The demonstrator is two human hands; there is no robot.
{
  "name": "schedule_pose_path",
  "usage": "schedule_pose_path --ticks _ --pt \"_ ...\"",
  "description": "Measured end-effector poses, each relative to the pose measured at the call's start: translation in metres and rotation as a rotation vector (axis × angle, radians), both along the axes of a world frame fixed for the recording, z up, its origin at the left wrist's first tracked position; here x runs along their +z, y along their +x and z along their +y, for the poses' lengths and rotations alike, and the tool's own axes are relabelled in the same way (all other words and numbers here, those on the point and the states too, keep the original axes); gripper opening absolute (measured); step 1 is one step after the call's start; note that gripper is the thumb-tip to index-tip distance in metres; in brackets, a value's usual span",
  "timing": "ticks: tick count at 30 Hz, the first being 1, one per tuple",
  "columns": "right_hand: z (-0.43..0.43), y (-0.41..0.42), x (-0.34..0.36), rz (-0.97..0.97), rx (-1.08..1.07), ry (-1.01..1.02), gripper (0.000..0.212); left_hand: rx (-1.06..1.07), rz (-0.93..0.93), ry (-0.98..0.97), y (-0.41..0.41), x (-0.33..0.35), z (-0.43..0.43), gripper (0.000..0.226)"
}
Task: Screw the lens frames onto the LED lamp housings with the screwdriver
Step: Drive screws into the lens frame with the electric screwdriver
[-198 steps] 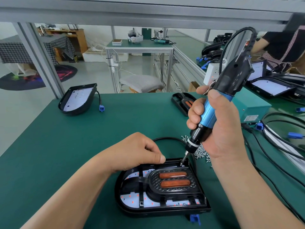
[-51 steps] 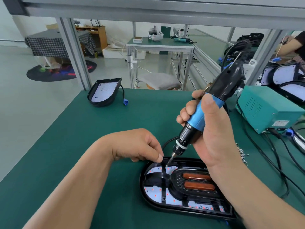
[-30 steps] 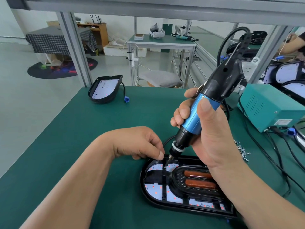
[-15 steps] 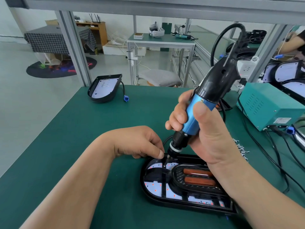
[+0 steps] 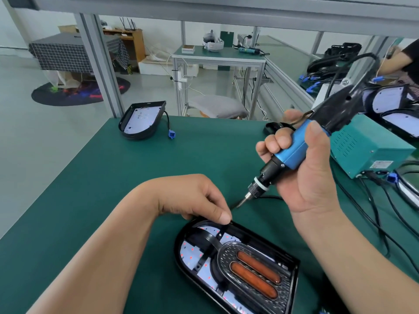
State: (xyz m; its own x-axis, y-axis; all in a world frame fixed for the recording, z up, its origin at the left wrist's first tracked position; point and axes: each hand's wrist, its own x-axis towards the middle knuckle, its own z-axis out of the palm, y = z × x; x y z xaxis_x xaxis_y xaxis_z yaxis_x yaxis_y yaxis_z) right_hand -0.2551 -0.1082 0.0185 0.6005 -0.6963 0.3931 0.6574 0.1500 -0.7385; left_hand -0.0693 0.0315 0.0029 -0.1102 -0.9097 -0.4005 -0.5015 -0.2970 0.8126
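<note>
A black LED lamp housing (image 5: 181, 264) lies on the green table (image 5: 113, 189) near the front, with a black lens frame (image 5: 251, 266) holding two orange lenses seated in it. My left hand (image 5: 195, 198) rests at the housing's far rim, its curled fingers pinching the rim by the frame's strap. My right hand (image 5: 303, 173) grips a blue and black electric screwdriver (image 5: 292, 150), tilted, its bit hanging in the air above the table just beyond the housing, close to my left fingertips.
A second lamp housing (image 5: 141, 120) with a blue plug lies at the table's far left. A teal power box (image 5: 367, 146) and black cables (image 5: 385, 211) fill the right side. More housings (image 5: 392, 109) and another person's arm are at the far right.
The screwdriver has lifted off the frame's far screw point and tilted flatter, its bit now off the housing. The housing lies more diagonally. My left hand stays at the rim.
</note>
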Motion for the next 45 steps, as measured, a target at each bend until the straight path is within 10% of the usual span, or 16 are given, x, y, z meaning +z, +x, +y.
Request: schedule_pose_path --ticks 5,18,27,45 --pt "-0.011 -0.01 0.0 -0.009 -0.087 0.058 0.025 0.003 -0.035 -0.034 -0.001 -0.003 -0.003 0.013" --pt "-0.031 -0.023 0.005 -0.108 -0.232 0.193 0.024 0.221 -0.03 -0.087 -0.001 -0.01 -0.006 0.026" --pt "-0.016 -0.018 0.008 -0.141 -0.239 0.234 0.021 0.657 0.832 -0.154 -0.006 -0.006 -0.018 0.033" --pt "-0.008 -0.004 0.019 -0.179 -0.294 0.334 0.019 0.427 0.971 -0.204 -0.012 -0.014 -0.018 0.02"
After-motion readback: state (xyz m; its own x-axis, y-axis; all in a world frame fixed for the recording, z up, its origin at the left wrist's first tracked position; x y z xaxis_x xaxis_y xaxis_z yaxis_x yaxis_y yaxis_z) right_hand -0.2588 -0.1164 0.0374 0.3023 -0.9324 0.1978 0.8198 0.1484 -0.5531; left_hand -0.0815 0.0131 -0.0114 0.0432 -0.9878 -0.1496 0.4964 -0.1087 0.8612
